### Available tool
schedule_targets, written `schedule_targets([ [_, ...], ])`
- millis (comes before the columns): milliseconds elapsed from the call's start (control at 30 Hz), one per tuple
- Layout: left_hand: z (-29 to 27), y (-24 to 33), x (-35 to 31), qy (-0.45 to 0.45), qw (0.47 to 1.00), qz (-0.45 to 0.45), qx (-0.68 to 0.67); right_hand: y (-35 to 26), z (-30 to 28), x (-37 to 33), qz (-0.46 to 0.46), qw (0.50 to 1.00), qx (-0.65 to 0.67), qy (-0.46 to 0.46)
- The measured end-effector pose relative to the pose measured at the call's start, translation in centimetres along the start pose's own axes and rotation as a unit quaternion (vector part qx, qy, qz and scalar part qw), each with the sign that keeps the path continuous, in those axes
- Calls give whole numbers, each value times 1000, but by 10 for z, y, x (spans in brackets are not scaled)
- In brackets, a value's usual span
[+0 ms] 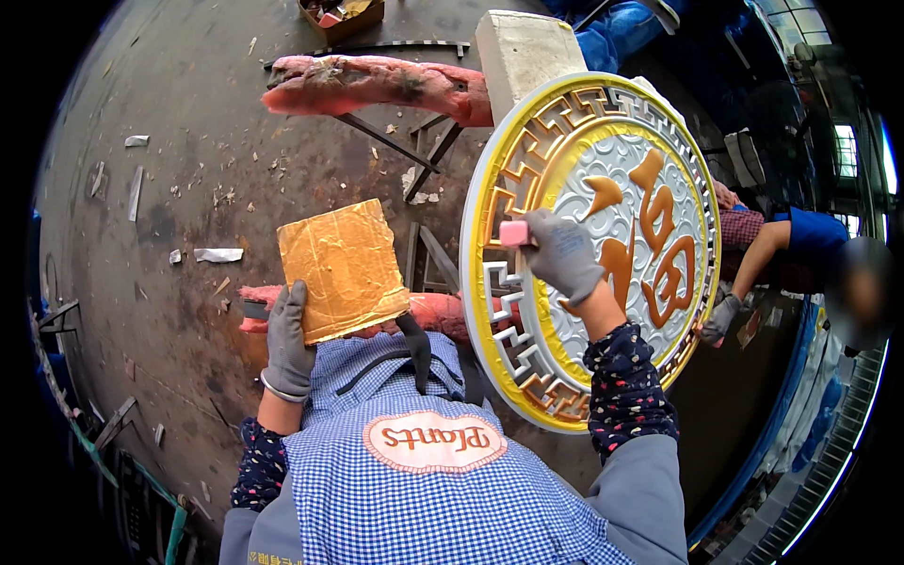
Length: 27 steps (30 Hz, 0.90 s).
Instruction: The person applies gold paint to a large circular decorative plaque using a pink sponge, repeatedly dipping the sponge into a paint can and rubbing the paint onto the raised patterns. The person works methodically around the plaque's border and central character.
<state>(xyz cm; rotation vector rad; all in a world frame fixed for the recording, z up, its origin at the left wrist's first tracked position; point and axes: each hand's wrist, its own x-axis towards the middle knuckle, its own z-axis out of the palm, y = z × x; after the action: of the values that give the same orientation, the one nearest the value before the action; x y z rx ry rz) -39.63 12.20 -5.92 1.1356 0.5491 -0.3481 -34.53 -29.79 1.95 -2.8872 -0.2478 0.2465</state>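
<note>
item: round plaque (603,151), white with gold fret border and orange raised figure, stood on edge and tilted toward us so its face could be reached. our right hand (563,256), gloved, pinched a small pink sponge (516,234) against the plaque's left inner rim. our left hand (287,341), gloved, fingers closed on the lower left corner of a gold-coated sheet (347,269), kept flat like a palette. a co-worker's gloved hand (723,318) steadied the plaque's right edge.

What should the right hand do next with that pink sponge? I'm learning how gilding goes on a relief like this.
Probably press the pink sponge along the inner rim of the round plaque. The right hand holds it there, where the fret border is white below and gold above. The left hand holds the gold sheet nearby.
</note>
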Motion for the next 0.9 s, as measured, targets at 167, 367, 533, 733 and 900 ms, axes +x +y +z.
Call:
schedule_targets([
  [167, 1, -1, 1, 7, 1000, 0, -9, -13, 5, -26, -36, 994, -28, -97],
  [367, 7, 1, -1, 20, 1000, -6, -11, -9, 4, -17, 18, 999, 0, -41],
  [533, -5, -8, 2, -27, 989, 73, 129, -22, -5, -30, 26, 996, 12, -84],
  [733, 25, 9, -5, -77, 993, 33, 81, -95, -13, -16, 23, 950, 297, 96],
  [900, 52, 39, -15, -103, 974, 71, 189, -140, -2, -8, 16, 913, 384, 138],
])
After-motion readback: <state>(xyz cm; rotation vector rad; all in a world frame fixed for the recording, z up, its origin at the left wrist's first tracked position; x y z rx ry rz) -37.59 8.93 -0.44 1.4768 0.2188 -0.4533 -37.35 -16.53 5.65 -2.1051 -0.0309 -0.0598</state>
